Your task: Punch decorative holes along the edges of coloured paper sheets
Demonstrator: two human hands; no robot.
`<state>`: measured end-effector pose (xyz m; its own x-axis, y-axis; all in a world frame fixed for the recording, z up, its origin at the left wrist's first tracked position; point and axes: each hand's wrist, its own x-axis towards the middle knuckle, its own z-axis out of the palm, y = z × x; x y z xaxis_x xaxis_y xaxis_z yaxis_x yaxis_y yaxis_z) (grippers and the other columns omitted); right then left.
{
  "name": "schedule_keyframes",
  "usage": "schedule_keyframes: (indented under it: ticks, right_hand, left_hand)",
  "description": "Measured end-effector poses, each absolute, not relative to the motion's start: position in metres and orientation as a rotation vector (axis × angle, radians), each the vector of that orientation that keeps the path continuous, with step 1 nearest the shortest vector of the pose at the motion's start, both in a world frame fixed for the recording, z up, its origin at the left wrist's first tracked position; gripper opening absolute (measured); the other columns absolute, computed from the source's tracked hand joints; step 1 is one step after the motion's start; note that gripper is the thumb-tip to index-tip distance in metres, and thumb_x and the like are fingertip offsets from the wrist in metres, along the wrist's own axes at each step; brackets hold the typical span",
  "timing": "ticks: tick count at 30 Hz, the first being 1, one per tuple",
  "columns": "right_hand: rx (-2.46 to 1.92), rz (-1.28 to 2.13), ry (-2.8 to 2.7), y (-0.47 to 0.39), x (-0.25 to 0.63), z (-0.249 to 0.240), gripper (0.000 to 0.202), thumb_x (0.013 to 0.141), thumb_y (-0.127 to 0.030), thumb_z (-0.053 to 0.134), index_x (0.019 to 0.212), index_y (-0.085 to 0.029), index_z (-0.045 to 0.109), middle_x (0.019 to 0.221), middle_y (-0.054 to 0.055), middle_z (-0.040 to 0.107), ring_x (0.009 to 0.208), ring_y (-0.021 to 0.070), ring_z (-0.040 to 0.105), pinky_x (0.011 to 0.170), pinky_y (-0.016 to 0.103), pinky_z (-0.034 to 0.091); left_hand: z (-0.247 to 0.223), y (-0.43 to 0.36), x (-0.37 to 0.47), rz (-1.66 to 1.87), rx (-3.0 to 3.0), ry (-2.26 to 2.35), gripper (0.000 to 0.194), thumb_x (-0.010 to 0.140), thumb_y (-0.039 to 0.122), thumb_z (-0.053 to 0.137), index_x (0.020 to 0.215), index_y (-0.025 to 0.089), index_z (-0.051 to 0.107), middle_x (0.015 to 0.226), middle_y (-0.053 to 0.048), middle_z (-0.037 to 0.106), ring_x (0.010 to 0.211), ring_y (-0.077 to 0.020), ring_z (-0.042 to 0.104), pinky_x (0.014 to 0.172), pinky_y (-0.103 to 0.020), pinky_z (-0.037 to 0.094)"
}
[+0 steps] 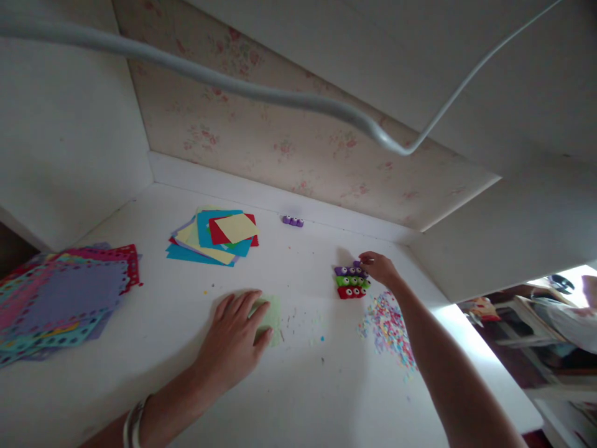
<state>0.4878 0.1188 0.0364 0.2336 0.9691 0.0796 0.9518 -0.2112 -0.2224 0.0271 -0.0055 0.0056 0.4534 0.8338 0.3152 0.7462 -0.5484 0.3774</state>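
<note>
My left hand point(240, 333) lies with fingers apart on a pale green paper sheet point(270, 317), pressing it to the white table. Farther right, my right hand point(380, 267) has its fingers closed around a small purple craft punch point(357, 264) at the back of a grouped set. In front of it stand rows of purple punches point(347, 271), green punches point(346, 282) and red punches point(352, 292), each with a round white top and dark centre. My fingers partly hide the right end of the purple row.
Punched-edge paper sheets point(79, 292) are heaped at the left. Plain coloured paper point(200, 239) is stacked near the back. More purple punches point(293, 221) stand by the wall. Confetti point(389, 323) is scattered beside my right forearm. A white cable point(261, 93) crosses above the white table point(298, 398).
</note>
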Motion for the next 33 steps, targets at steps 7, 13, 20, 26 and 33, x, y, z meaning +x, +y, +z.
schedule_keyframes:
  ticks: [7,13,20,26,33]
  right_hand:
    - [-2.280,-0.005,-1.784,0.129,0.474,0.055,0.027,0.083,-0.026,0.058,0.105,-0.025,0.073,0.100,0.002,0.077,0.094,0.0229,0.072,0.086,0.033,0.054]
    - [-2.091,0.024,-1.988,0.166,0.405,0.056,0.029,0.087,-0.022,0.053,0.109,-0.023,0.071,0.104,0.003,0.076,0.094,0.0199,0.071,0.090,0.032,0.053]
    - [-1.880,0.081,-2.183,0.228,0.309,0.033,0.052,0.086,-0.010,0.054,0.137,-0.014,0.052,0.143,0.011,0.052,0.130,0.0200,0.051,0.110,0.031,0.039]
    - [-1.908,0.125,-2.222,0.244,0.296,0.037,0.034,0.083,-0.007,0.057,0.113,-0.017,0.069,0.122,0.011,0.066,0.114,0.0230,0.061,0.102,0.031,0.043]
    - [-1.858,0.219,-2.207,0.204,0.302,0.042,0.016,0.087,-0.017,0.061,0.097,-0.018,0.073,0.111,0.010,0.070,0.102,0.0216,0.066,0.094,0.030,0.047]
  left_hand:
    - [0.005,-0.006,0.027,0.667,2.515,1.392,0.036,0.090,0.033,0.057,0.124,0.023,0.061,0.138,-0.011,0.054,0.127,-0.0298,0.047,0.110,-0.055,0.029]
    - [0.004,-0.002,0.028,0.718,2.526,1.458,0.036,0.095,0.035,0.052,0.127,0.020,0.059,0.139,-0.012,0.055,0.128,-0.0291,0.048,0.106,-0.051,0.036]
    - [0.005,0.006,0.023,0.696,2.481,1.524,0.039,0.092,0.031,0.057,0.130,0.020,0.057,0.137,-0.011,0.058,0.126,-0.0298,0.051,0.103,-0.050,0.038]
    - [0.007,0.010,0.019,0.709,2.380,1.476,0.045,0.088,0.025,0.063,0.132,0.021,0.054,0.126,-0.011,0.063,0.118,-0.0307,0.054,0.100,-0.051,0.042]
    - [0.006,0.013,0.022,0.955,1.979,1.377,0.054,0.080,0.007,0.059,0.131,0.024,0.051,0.134,-0.010,0.048,0.105,-0.0199,0.063,0.091,-0.035,0.053]
